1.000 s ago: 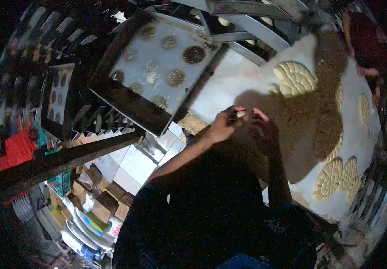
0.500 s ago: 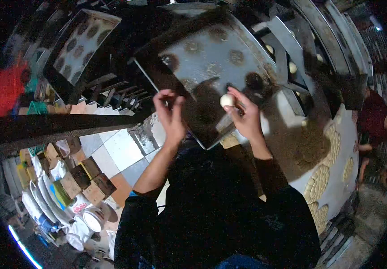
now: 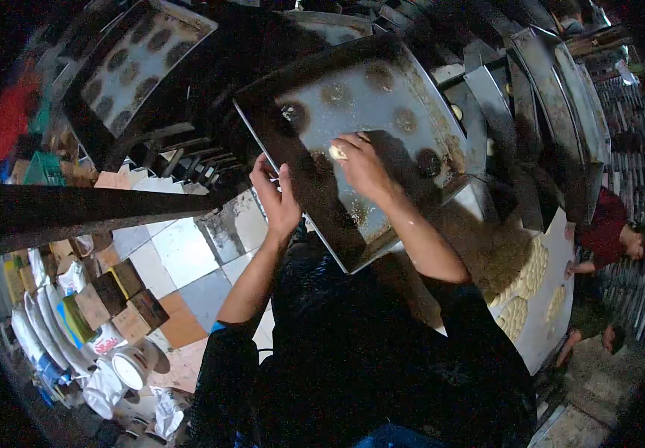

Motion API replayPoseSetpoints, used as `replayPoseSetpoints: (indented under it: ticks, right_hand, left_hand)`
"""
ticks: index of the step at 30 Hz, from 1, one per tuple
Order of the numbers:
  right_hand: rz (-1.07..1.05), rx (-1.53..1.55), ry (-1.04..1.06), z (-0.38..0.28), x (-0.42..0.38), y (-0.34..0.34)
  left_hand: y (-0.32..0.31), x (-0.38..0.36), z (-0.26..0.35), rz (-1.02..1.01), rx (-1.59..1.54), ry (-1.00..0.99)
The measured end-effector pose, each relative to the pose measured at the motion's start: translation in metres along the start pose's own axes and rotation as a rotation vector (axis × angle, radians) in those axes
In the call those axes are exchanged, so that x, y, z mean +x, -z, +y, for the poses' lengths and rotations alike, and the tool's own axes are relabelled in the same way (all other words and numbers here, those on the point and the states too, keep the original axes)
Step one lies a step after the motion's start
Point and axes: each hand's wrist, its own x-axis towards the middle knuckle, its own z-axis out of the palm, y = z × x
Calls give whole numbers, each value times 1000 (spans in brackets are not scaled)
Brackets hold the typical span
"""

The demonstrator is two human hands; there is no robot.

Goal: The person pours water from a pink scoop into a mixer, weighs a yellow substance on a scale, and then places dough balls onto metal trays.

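In front of me a dark metal baking tray (image 3: 453, 149) lies tilted, its floor marked with several round brown stains. My right hand (image 3: 363, 168) reaches over the tray, fingers closed around a pale dough ball (image 3: 337, 152) that is partly hidden by them. At the tray's near left rim is my left hand (image 3: 278, 205), with the rim between its thumb and fingers.
Another stained tray (image 3: 125, 75) stands at upper left, and more trays (image 3: 561, 89) lean at upper right. Flattened dough pieces (image 3: 513, 317) lie on a pale table at right, with two people beyond. A dark bar (image 3: 91, 213) crosses the left; boxes, sacks and a white bucket (image 3: 134, 366) sit below it.
My right hand has moved left and inward over the tray with the dough ball, and turned palm down. My left hand's fingers have closed in at the tray's rim. The view has shifted slightly.
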Motion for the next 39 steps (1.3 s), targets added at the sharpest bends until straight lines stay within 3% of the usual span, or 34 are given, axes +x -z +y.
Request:
replayPoseSetpoints:
  ticks: [3,5,7,9,10,13,15,16,17,18,19,21,22,23,25,26,27,29,31,33,34,38,39]
  right_hand:
    - [-14,-99,77,15,4,-8]
    - [-101,600,-444,5,5,14]
    - [3,770,-441,-2,2,49]
    - [50,1626,-500,-10,-9,91]
    - [-12,1585,-412,-9,-15,110]
    - [125,1264,-294,-34,-42,169]
    - [228,1193,-343,-53,-59,217]
    - [213,1153,-340,-62,-67,246]
    - [189,985,-339,-64,-74,272]
    - [253,907,-308,-66,-79,295]
    - [310,836,-279,-62,-82,316]
    - [500,401,-361,-37,-82,366]
    - [554,206,-276,-26,-74,389]
    - [604,11,-190,-16,-65,413]
    - [603,96,-370,28,-59,450]
    - [525,-32,-487,59,-55,467]
    - [444,-157,-606,94,-50,481]
    - [478,-63,-663,159,-39,499]
    - [493,-55,-655,206,-34,505]
    - [476,-34,-683,224,-31,509]
    - [457,-49,-681,231,-31,510]
    - [428,-239,-626,233,-39,516]
    - [457,-340,-576,224,-46,517]
  left_hand:
    - [3,4,-5,-29,-27,-9]
    - [5,1,-9,-71,-83,39]
    - [6,1,-1,-86,-33,79]
    - [5,-3,4,-121,-198,90]
    - [8,-2,6,-145,-129,89]
    - [14,-6,-1,-192,-98,112]
    - [31,-5,-24,-401,492,-382]
    - [27,-7,-29,-377,305,-267]
    - [31,-3,-37,-395,368,-415]
    - [25,-6,-22,-327,115,-40]
    - [24,2,-33,-334,64,-17]
    - [20,0,-29,-276,-147,92]
    - [29,3,-57,-311,83,-319]
    - [36,5,-67,-307,78,-333]
    - [40,8,-81,-347,806,-570]
    - [40,9,-81,-370,586,-546]
    - [31,6,-57,-366,584,-558]
    - [7,-2,3,-155,-57,176]
    - [19,2,-37,-224,-58,43]
    - [25,9,-60,-294,129,-114]
    - [25,11,-62,-283,-70,-75]
    - [16,5,-21,-197,9,60]
    - [9,6,-18,-164,-251,144]
